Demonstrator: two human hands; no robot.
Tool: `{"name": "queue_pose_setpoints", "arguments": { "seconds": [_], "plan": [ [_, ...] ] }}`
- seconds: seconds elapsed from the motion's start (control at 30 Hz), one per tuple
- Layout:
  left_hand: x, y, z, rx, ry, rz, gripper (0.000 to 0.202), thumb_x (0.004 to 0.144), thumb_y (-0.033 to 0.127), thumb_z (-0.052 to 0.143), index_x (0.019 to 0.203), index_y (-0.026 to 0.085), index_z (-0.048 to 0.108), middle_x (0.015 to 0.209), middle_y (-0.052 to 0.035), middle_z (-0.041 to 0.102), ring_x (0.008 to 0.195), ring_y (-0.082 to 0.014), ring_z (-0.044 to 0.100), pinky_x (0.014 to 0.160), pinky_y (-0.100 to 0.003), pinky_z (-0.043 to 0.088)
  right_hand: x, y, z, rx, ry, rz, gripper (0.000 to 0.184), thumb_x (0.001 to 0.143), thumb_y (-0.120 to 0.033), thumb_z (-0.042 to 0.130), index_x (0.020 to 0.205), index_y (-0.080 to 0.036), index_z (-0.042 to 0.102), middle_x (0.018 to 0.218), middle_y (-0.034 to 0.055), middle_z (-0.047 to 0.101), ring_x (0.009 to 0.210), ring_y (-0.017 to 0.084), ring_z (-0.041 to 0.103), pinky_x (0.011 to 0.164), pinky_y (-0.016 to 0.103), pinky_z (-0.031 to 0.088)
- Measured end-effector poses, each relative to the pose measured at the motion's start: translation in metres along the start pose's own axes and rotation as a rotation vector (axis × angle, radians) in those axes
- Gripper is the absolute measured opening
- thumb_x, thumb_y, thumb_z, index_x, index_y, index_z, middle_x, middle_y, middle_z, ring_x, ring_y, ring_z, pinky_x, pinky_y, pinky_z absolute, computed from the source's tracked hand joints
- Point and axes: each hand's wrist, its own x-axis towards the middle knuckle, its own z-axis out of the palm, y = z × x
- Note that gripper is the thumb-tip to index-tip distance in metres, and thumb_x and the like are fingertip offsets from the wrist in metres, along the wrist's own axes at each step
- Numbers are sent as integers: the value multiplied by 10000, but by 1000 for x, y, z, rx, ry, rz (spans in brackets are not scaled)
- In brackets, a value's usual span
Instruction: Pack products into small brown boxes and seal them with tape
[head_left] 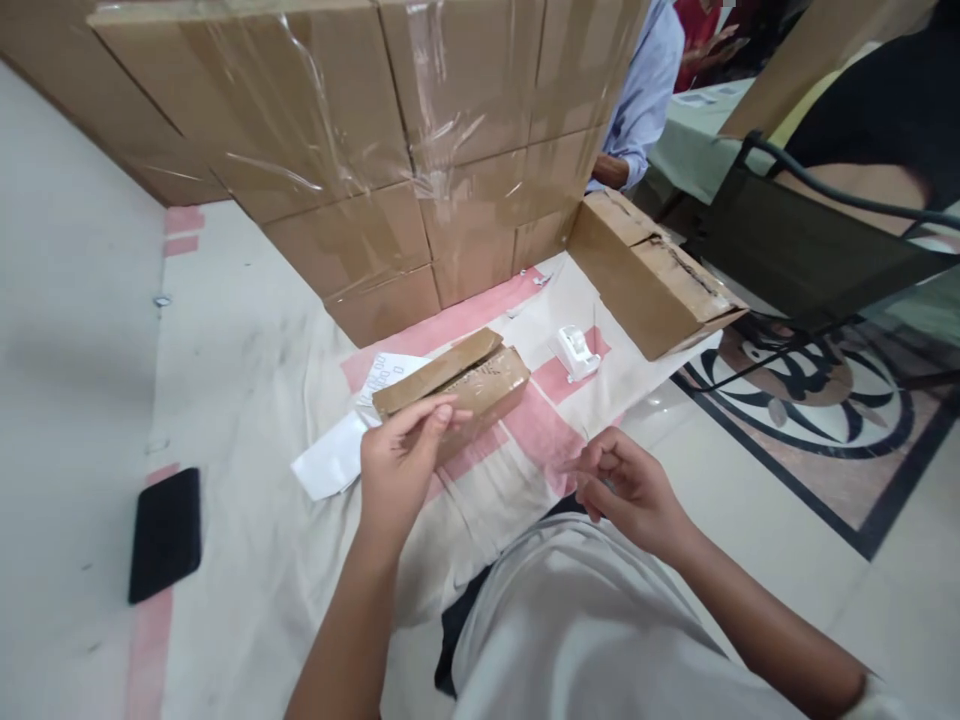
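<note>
Over the near left end of a small brown cardboard box, my left hand is closed in a pinch, thumb against the fingers. What it holds, if anything, is too small to make out. My right hand hovers to the right of the box, near my lap, its fingers curled in toward the thumb; I cannot make out anything between them. The box lies on the cloth with a raised flap along its top. White paper with printed figures sticks out behind it. A white tape dispenser stands to the box's right.
Large taped cartons form a wall at the back. An open cardboard box lies at the right edge of the pink-and-white cloth. A black phone rests at left. A chair and other people are at right.
</note>
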Motion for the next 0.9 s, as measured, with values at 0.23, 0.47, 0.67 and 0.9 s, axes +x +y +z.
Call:
{"name": "queue_pose_setpoints", "arguments": {
  "seconds": [0.23,0.47,0.67,0.9],
  "plan": [
    [101,-14,-29,278,-166,126,301,847,379,721,1121,266,773,899,-4,798,925,-190,718,786,-272,527,53,15,49,109,59,55,254,955,-396,628,945,-243,425,698,-59,614,460,76,485,434,201,396],
    [150,-63,-19,174,-418,-59,489,835,457,691,1236,177,701,911,-80,796,861,-206,698,711,-274,475,80,52,77,65,105,122,252,946,-412,607,929,-244,420,734,-39,623,479,84,484,452,215,367],
    [150,-71,-16,-20,-423,-341,621,690,530,814,1176,158,710,883,-90,783,468,-53,362,472,-221,299,91,90,77,41,88,-7,279,962,-482,594,923,-246,450,796,-11,612,758,159,655,671,290,497],
    [143,-66,-12,-15,-360,-382,627,694,505,808,1211,179,672,824,-53,772,468,-66,395,483,-221,324,106,122,85,-60,191,-191,284,966,-513,572,909,-241,513,844,24,620,755,163,623,695,316,512]
  ]
}}
